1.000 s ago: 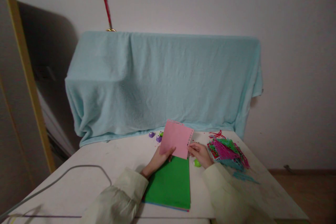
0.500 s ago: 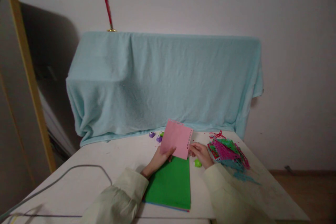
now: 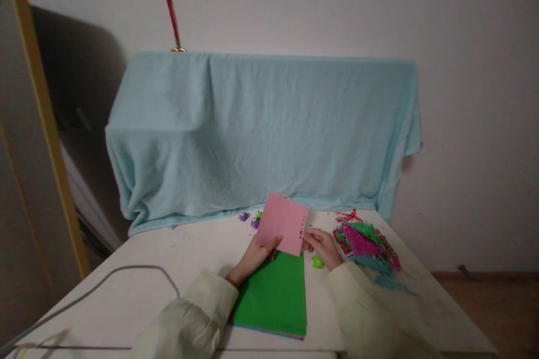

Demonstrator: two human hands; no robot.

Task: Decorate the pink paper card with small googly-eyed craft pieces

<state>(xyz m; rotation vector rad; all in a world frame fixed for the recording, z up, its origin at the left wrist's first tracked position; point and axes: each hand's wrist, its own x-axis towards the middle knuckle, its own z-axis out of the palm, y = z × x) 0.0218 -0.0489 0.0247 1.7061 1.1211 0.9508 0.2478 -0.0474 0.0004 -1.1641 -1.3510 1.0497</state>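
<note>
My left hand (image 3: 255,255) is closed on the lower left part of a pink sheet of paper (image 3: 278,221), its thumb lying on top. The sheet is raised and tilted, with small punched holes along its right edge and some at the top. My right hand (image 3: 322,245) pinches at that right edge near the lower corner; what lies under its fingers is partly hidden. Below the pink sheet a stack of coloured paper (image 3: 273,297) lies on the table, green on top. A small bright green object (image 3: 316,261) sits just under my right hand.
At right lies a heap of perforated paper scraps (image 3: 366,244) in pink, green, red and blue. Small purple figures with eyes (image 3: 244,216) stand behind the pink sheet. A grey cable (image 3: 126,267) crosses the table (image 3: 189,252) at left. A light blue cloth (image 3: 273,129) hangs behind.
The pink sheet has tilted very slightly at its right edge. Both hands stay nearly in place.
</note>
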